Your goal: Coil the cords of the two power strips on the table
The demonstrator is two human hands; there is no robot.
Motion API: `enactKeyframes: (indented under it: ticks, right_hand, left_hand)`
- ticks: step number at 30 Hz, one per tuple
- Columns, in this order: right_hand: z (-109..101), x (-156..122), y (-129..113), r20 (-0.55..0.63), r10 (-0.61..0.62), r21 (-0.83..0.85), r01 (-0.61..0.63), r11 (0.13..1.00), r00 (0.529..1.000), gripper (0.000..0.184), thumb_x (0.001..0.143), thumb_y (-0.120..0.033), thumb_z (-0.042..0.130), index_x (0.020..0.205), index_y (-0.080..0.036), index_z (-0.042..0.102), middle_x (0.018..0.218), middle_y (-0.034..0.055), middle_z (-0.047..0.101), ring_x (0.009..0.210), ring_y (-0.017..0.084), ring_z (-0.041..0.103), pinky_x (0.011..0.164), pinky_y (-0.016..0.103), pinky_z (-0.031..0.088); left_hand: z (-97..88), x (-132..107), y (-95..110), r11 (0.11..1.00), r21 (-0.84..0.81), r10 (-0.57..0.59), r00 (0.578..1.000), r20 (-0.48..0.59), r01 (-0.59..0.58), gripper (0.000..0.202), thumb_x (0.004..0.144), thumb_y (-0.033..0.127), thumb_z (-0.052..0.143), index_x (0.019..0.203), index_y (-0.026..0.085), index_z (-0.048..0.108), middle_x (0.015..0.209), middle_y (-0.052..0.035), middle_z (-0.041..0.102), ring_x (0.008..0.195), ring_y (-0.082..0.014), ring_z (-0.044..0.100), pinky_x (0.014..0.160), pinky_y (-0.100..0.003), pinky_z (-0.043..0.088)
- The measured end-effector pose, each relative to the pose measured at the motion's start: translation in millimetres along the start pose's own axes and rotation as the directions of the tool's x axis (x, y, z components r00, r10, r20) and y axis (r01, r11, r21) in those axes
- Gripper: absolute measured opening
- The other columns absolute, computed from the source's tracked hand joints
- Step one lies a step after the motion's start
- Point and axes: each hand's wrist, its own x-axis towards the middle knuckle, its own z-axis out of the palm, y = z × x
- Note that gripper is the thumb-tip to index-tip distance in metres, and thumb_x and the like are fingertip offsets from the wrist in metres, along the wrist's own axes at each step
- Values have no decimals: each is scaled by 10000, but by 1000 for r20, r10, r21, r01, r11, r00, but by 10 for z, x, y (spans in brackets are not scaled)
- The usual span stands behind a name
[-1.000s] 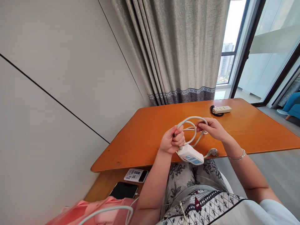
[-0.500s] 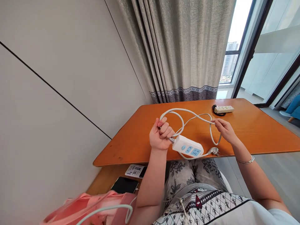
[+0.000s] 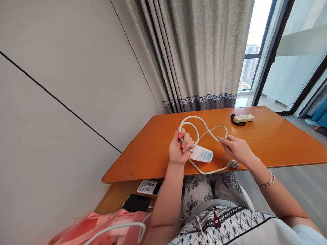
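My left hand [image 3: 181, 147] is closed around looped white cable near the neck of a white power strip [image 3: 202, 153] with blue socket panels. The strip hangs out to the right of that fist, tilted, over the table's near part. My right hand [image 3: 236, 148] pinches a farther stretch of the white power cord [image 3: 195, 117] between thumb and fingers. Between the hands the cord makes loose loops. Below my right hand, its plug [image 3: 233, 164] lies at the near table edge.
On the orange-brown table [image 3: 143, 146], a second, cream power strip [image 3: 244, 118] with black cord lies at the far right. Lower left are a phone [image 3: 136, 203], a white card-like item with a printed code [image 3: 148, 187] and a pink bag [image 3: 102, 224]. A curtain [image 3: 204, 51] hangs behind.
My right hand has moved left and slightly down with the cord, closer to my left hand. My left hand has shifted a little right, and the white strip has swung and turned.
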Motion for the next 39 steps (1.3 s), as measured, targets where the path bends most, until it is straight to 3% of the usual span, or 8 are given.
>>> enactKeyframes:
  ticks: [8, 13, 18, 22, 26, 30, 35, 39]
  right_hand:
    - [-354, 12, -397, 174, -104, -102, 123, 987, 979, 360, 1037, -297, 387, 1044, -203, 734, 808, 61, 665, 587, 120, 505, 546, 312, 183]
    - [-480, 8, -531, 201, -311, 42, 309, 950, 929, 288, 989, -248, 444, 874, -172, 696, 774, 48, 668, 570, 111, 481, 559, 322, 188]
    - [-576, 14, -598, 219, -428, 144, 405, 903, 877, 278, 998, -262, 443, 833, -174, 649, 798, 47, 693, 637, 141, 563, 591, 310, 269]
    - [-569, 28, -564, 135, -454, 259, 410, 874, 881, 182, 992, -261, 495, 951, -175, 651, 914, 56, 721, 726, 154, 635, 642, 283, 374]
    - [-477, 70, -475, -72, -361, 313, 365, 877, 930, 162, 938, -125, 521, 1046, -186, 625, 940, 39, 725, 770, 141, 659, 661, 248, 415]
    - [-433, 157, -375, -234, -282, 185, 328, 926, 930, 102, 918, -147, 557, 977, -189, 629, 872, 35, 684, 700, 136, 611, 601, 245, 378]
    - [-492, 280, -246, -334, -320, 208, 401, 892, 886, 99, 909, -222, 610, 990, -201, 662, 1027, 85, 647, 930, 204, 607, 788, 313, 472]
    - [-536, 290, -165, -291, -371, 335, 457, 824, 882, 41, 882, -192, 613, 870, -199, 651, 1028, 86, 636, 986, 220, 586, 905, 372, 469]
  left_hand:
    - [-8, -1, -183, 972, 231, 28, 996, 81, -46, 524, 946, 553, 557, 640, 208, 310, 557, 1, 643, 389, -110, 524, 426, -218, 396]
    - [18, -40, -292, 957, 274, 39, 978, 207, -96, 558, 818, 622, 706, 650, 197, 386, 754, -72, 766, 587, -184, 698, 575, -286, 553]
    - [18, -81, -373, 926, 358, 27, 965, 262, -123, 498, 843, 656, 654, 735, 180, 557, 896, -120, 785, 741, -227, 747, 707, -343, 594]
    - [-36, -99, -357, 814, 546, 33, 954, 298, -199, 528, 897, 667, 563, 807, 156, 659, 792, -120, 742, 697, -195, 691, 651, -301, 552]
    - [-75, -90, -349, 699, 672, 67, 958, 279, -245, 512, 912, 647, 558, 774, 160, 632, 595, -8, 569, 507, -102, 507, 480, -221, 408]
    - [-48, -75, -340, 803, 592, -70, 976, 207, -68, 532, 857, 671, 617, 706, 181, 478, 578, 38, 483, 411, -61, 384, 374, -187, 276]
    - [8, -88, -262, 891, 401, -350, 885, 306, 213, 517, 831, 606, 695, 707, 193, 409, 500, 98, 317, 371, -23, 182, 343, -143, 174]
    - [7, -94, -132, 928, 289, -323, 897, 301, 237, 491, 867, 540, 683, 696, 202, 371, 456, 126, 206, 349, -18, 114, 350, -133, 129]
